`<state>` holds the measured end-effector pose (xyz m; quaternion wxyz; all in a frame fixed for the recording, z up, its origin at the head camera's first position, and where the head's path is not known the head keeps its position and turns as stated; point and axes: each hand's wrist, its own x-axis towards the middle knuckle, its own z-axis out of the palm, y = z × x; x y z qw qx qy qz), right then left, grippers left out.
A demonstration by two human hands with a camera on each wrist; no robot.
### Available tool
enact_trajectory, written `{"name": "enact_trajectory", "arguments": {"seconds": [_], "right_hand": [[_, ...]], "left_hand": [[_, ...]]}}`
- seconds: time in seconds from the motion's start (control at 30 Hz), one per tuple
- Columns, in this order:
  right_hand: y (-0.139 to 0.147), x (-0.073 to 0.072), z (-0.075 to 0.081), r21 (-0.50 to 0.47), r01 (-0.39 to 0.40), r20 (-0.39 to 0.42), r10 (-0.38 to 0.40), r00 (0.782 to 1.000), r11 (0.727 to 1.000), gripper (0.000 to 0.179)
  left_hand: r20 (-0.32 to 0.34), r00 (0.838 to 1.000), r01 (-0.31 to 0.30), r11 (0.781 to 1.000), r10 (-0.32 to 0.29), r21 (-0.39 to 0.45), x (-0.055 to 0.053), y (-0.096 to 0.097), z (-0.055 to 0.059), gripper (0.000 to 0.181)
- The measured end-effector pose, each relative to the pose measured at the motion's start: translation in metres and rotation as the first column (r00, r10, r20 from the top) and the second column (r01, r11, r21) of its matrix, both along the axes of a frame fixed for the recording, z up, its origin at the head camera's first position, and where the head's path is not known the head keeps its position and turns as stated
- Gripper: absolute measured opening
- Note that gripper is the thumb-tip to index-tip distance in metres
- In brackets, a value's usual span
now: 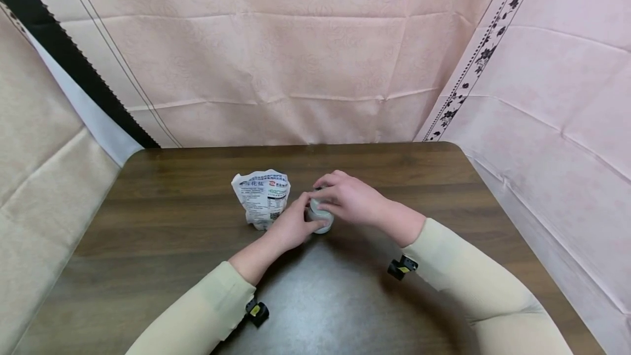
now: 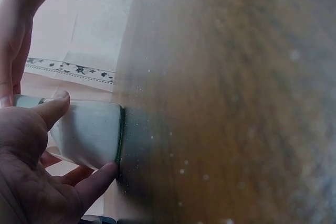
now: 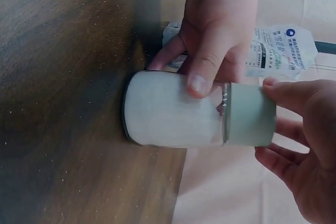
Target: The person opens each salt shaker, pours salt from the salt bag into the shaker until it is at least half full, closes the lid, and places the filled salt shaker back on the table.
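A clear jar (image 1: 322, 224) stands upright on the table, nearly full of a white powder in the right wrist view. Its pale green lid (image 3: 251, 115) sits on the mouth. My left hand (image 1: 292, 224) holds the jar's body from the left, thumb across the near side and fingers round the far side. From the right, my right hand (image 1: 354, 199) grips the lid between thumb and fingers. In the left wrist view the jar's base (image 2: 119, 135) touches the tabletop. Just left of the jar stands a crumpled white printed bag (image 1: 265, 199).
The brown wooden table (image 1: 162, 245) has fine white grains scattered on it in the wrist views. Pale pink cloth (image 1: 305, 70) hangs behind the table's far edge, with more cloth on both sides. A small black device (image 1: 402, 267) is strapped at each wrist.
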<state>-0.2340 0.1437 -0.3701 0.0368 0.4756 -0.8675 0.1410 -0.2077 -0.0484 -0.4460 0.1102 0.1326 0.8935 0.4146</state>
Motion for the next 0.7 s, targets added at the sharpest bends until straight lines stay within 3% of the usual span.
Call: {"name": "enact_trajectory", "arguments": {"seconds": [0.17,0.43,0.57,0.7], "right_hand": [[-0.006,0.001,-0.005,-0.031,0.108,0.000,-0.108,0.994,0.994,0.029],[-0.013,0.005,-0.010,-0.024,0.259,0.034,-0.258,0.966,0.966,0.032],[-0.006,0.007,-0.014,-0.043,0.230,0.054,-0.227,0.972,0.972,0.041],[0.004,0.010,-0.018,-0.076,0.130,-0.003,-0.130,0.991,0.989,0.043]], "left_hand": [[-0.003,1.000,0.000,1.000,0.000,-0.008,-0.001,0.001,0.000,0.063],[-0.001,1.000,0.005,1.000,-0.005,0.006,-0.001,0.002,-0.001,0.062],[0.006,1.000,0.006,1.000,-0.006,0.001,-0.001,0.001,-0.001,0.060],[0.003,1.000,-0.005,1.000,0.005,0.000,-0.001,0.000,-0.001,0.060]]}}
